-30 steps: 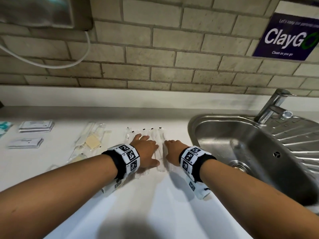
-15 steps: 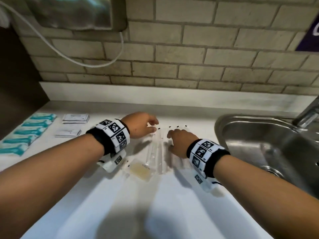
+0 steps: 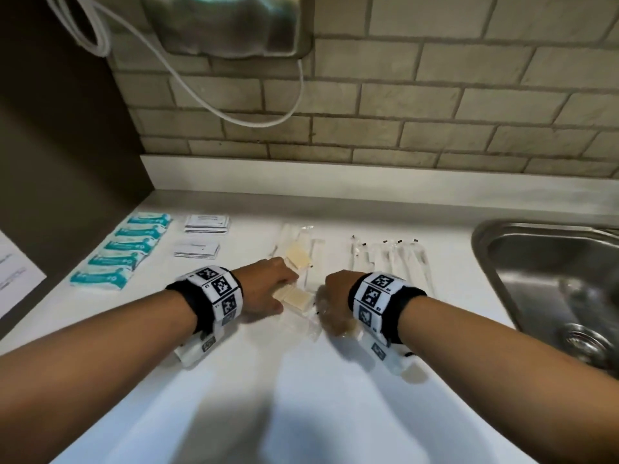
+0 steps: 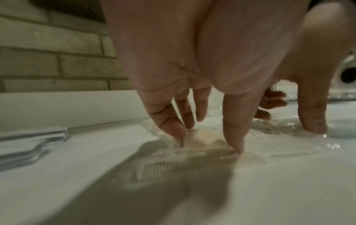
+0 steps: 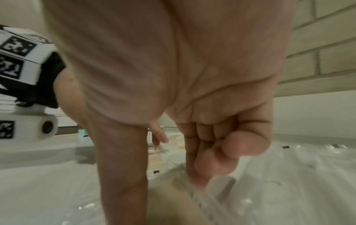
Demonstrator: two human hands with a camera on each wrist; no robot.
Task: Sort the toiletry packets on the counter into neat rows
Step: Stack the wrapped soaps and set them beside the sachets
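My left hand (image 3: pixel 268 288) reaches over a loose pile of clear packets with cream pads (image 3: pixel 296 298). Its straight fingers (image 4: pixel 234 134) press down on one cream pad packet (image 4: pixel 202 139), and the thumb touches the plastic to the right. Just in front of them lies a white comb in a clear packet (image 4: pixel 183 169). My right hand (image 3: pixel 336 293) is beside the pile on the right. Its curled fingers (image 5: pixel 212 159) grip a clear packet with a white comb (image 5: pixel 213 196), blurred and lifted off the white counter (image 3: pixel 301 396).
A row of teal packets (image 3: pixel 120 254) lies at the far left, with two stacks of white sachets (image 3: pixel 207 225) beside it. Long clear packets with black tabs (image 3: pixel 390 259) form a row on the right. The steel sink (image 3: pixel 482 252) is further right, and a sheet of paper (image 3: pixel 13 272) is at the left edge.
Both hands moved left from the row of long clear packets to the cream pad pile. The right hand took hold of a clear packet. The head view swung left.
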